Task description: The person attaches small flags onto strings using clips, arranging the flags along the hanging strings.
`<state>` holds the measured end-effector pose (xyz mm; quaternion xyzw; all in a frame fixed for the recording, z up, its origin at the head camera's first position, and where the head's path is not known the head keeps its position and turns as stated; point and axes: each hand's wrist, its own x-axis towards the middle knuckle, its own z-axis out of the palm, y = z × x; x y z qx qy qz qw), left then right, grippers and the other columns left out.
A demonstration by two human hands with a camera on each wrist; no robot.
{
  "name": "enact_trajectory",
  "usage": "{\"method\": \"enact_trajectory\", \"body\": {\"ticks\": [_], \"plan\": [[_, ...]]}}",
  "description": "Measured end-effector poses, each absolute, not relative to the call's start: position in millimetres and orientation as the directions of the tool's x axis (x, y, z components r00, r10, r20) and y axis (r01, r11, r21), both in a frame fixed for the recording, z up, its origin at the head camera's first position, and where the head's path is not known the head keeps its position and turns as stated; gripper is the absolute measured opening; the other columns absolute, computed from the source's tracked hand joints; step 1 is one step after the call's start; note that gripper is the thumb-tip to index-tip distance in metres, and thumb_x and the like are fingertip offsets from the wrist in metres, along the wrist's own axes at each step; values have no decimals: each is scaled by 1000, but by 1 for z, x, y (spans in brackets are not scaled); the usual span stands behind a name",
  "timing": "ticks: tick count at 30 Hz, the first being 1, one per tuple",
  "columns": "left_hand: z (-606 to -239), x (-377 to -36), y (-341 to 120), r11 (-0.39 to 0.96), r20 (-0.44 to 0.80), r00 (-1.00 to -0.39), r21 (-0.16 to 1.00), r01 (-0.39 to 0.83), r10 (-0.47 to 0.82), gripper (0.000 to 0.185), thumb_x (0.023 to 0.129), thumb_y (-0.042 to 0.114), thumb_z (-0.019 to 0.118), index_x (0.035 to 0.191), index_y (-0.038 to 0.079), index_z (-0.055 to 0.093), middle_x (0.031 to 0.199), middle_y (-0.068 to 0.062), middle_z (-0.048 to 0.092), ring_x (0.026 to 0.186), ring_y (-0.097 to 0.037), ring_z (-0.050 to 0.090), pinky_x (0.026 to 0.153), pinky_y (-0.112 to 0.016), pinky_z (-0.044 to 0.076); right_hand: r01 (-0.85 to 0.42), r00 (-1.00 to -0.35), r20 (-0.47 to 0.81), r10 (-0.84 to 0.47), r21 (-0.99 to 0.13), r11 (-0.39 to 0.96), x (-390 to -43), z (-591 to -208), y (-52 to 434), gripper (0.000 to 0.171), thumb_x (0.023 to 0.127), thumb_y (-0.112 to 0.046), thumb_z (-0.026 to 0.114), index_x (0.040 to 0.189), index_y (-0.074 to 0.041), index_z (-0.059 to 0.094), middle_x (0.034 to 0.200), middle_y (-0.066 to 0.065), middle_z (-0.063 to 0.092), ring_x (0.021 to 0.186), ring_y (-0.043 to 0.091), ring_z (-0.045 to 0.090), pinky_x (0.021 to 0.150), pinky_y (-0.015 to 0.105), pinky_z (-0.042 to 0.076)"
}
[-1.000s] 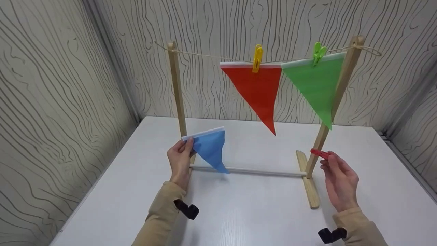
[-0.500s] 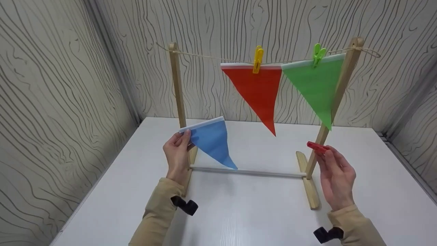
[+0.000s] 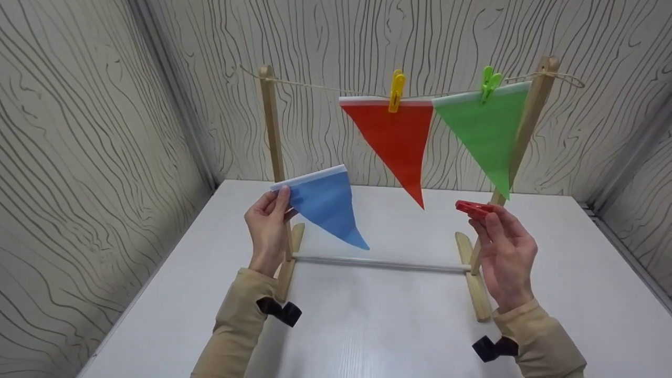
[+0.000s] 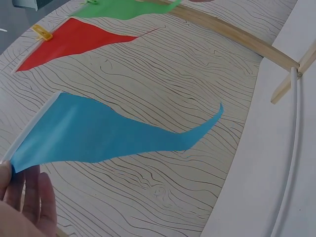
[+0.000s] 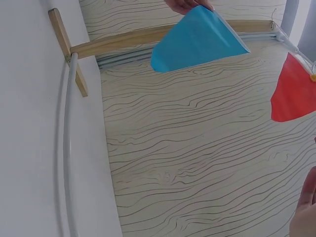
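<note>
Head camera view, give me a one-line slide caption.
Left hand holds a blue flag, right hand a red clothespin, before a string line.

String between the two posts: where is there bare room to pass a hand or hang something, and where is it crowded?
The string is bare from the left post to the red flag. From there to the right post it is crowded: red flag with yellow peg, green flag with green peg, edges meeting. The left hand holds the blue flag below the bare stretch.
</note>
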<state>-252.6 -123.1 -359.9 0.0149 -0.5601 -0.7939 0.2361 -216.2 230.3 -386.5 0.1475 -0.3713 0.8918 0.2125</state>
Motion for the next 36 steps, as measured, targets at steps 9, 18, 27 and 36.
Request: {"method": "enact_trajectory", "body": {"ticks": [9,18,27,36], "plan": [[-344,-251,-126,-245,319,-870,871,425,-376,22,99,10,63,112,-7,68,94,-5,73,86,-14,74,80,-32,63,-518,-849,441,290,-593,-616,-229,-365,208,24,97,7,57,120,10,63,108,16,69,99,24,75,91,31,59],[-327,-253,-132,-197,334,-852,877,438,-404,25,100,11,61,116,-7,68,98,-7,70,86,-13,71,80,-26,61,-532,-833,488,259,-579,-619,-242,-348,187,23,96,6,59,118,8,66,107,15,70,96,24,74,93,31,59],[-310,-260,-137,-180,344,-838,875,450,-424,23,99,12,63,113,-5,69,96,-5,68,87,-13,69,84,-27,60,-575,-811,524,262,-625,-528,-254,-323,168,23,94,4,64,116,5,68,105,14,72,92,22,73,90,29,60],[-298,-267,-145,-201,355,-839,863,464,-413,20,99,13,64,110,-2,71,93,-1,69,87,-12,66,81,-26,59,-616,-766,612,194,-615,-491,-258,-295,156,23,92,1,67,115,0,71,101,9,74,90,23,69,82,26,59]]}}
